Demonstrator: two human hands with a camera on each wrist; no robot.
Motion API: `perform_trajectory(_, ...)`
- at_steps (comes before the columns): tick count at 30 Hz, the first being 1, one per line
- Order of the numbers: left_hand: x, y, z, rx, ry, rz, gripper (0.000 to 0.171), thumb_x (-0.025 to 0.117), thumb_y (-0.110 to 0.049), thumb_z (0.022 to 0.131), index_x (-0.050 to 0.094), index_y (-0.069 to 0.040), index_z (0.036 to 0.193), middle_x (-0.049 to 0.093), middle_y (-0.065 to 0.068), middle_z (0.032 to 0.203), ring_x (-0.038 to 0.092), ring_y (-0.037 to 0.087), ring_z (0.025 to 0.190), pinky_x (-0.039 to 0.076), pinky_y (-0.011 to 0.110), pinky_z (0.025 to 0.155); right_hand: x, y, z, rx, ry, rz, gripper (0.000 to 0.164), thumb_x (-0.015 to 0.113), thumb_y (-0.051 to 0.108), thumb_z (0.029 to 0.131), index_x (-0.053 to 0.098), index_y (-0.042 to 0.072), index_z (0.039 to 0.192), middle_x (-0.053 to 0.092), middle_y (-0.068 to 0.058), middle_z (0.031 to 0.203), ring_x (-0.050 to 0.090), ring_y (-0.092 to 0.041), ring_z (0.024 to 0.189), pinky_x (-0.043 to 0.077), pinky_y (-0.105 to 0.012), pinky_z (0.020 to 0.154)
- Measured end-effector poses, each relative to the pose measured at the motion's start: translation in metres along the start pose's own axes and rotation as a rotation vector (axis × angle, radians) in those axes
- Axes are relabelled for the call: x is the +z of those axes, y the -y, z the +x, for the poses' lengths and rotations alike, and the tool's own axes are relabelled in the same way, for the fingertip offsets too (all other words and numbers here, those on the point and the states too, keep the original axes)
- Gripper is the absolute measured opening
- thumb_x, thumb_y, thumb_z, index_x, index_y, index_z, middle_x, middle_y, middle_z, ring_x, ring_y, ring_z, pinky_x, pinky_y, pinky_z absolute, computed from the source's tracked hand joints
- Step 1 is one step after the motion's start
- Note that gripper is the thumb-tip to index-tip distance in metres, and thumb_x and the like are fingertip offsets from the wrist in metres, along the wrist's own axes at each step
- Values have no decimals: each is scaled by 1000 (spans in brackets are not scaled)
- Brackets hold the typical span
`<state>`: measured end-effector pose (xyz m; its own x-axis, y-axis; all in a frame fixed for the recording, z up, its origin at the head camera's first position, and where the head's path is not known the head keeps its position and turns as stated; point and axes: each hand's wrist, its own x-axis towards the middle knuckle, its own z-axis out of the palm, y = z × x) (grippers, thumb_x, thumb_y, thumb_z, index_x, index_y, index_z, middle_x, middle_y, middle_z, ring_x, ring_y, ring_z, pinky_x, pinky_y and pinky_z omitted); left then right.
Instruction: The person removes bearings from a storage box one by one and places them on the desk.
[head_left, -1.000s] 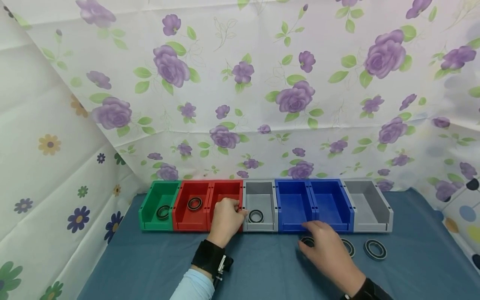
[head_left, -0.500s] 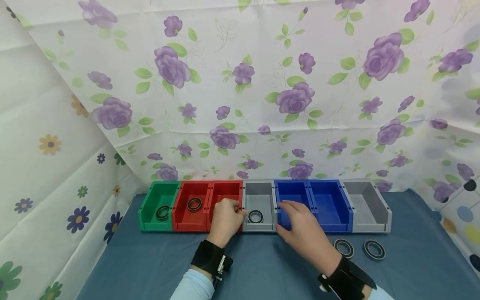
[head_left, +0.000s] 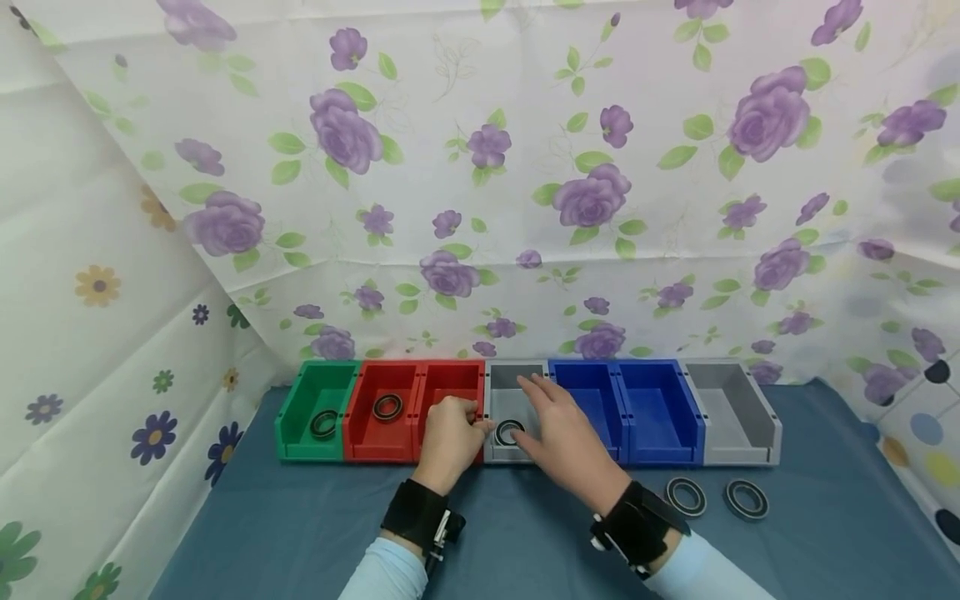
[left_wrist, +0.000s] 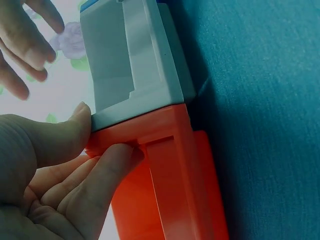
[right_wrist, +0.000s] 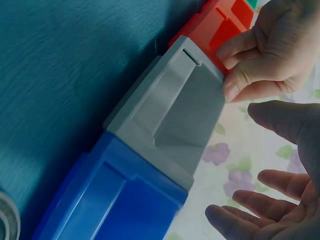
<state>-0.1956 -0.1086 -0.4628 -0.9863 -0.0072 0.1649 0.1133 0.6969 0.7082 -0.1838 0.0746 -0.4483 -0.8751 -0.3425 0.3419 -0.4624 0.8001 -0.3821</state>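
A row of plastic bins stands on the blue cloth. My left hand (head_left: 450, 442) pinches the adjoining side walls of the right-hand red bin (left_wrist: 165, 165) and the left grey bin (head_left: 517, 392), thumb on the grey side and fingers on the red. Over that grey bin reaches my right hand (head_left: 573, 446), its fingers spread and nothing seen between them. A ball bearing (head_left: 510, 432) lies in the grey bin, its right edge next to my right thumb. In the right wrist view, the right hand (right_wrist: 280, 200) hovers apart from the bin's rim.
One bearing (head_left: 324, 424) is in the green bin (head_left: 330, 383), another (head_left: 387, 407) in the left red bin (head_left: 360, 442). Two blue bins (head_left: 660, 408) and a second grey bin (head_left: 735, 408) continue rightward. On the cloth lie two bearings, one (head_left: 686, 497) beside the other (head_left: 746, 500). Floral sheets hang behind.
My right hand has moved left from a bearing in front of the blue bins to over the grey bin. That bearing is now out of sight. The left hand has kept its place.
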Motion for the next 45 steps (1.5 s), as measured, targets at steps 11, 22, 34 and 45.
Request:
perform_trajectory(11, -1, 1, 0, 17, -14, -9, 37, 76, -20, 77, 67, -2, 107, 67, 6, 89, 58, 7, 70, 49, 21, 60, 16, 10, 21, 49, 124, -23, 68, 74, 35, 77, 48, 11, 135, 41, -14, 138, 36, -29, 127, 37, -43, 96)
perform_trajectory(22, 0, 3, 1, 16, 10, -24, 35, 75, -16, 77, 67, -1, 108, 66, 8, 96, 60, 6, 77, 50, 24, 67, 32, 17, 29, 105, 236, -42, 62, 74, 30, 77, 52, 7, 130, 48, -17, 131, 49, -30, 115, 44, -39, 89)
perform_trajectory(34, 0, 5, 3, 11, 14, -40, 35, 75, -15, 77, 67, -2, 109, 66, 7, 95, 59, 6, 77, 49, 21, 65, 44, 18, 42, 140, 254, -102, 30, 73, 21, 75, 64, 9, 101, 61, -6, 94, 57, -17, 84, 49, -32, 69)
perform_trajectory(45, -2, 3, 2, -14, 19, -74, 34, 74, -13, 78, 67, -3, 109, 66, 8, 97, 60, 7, 78, 50, 23, 67, 51, 18, 51, 229, 308, -88, 13, 70, 11, 74, 57, 11, 70, 53, 0, 65, 48, -11, 57, 41, -27, 50)
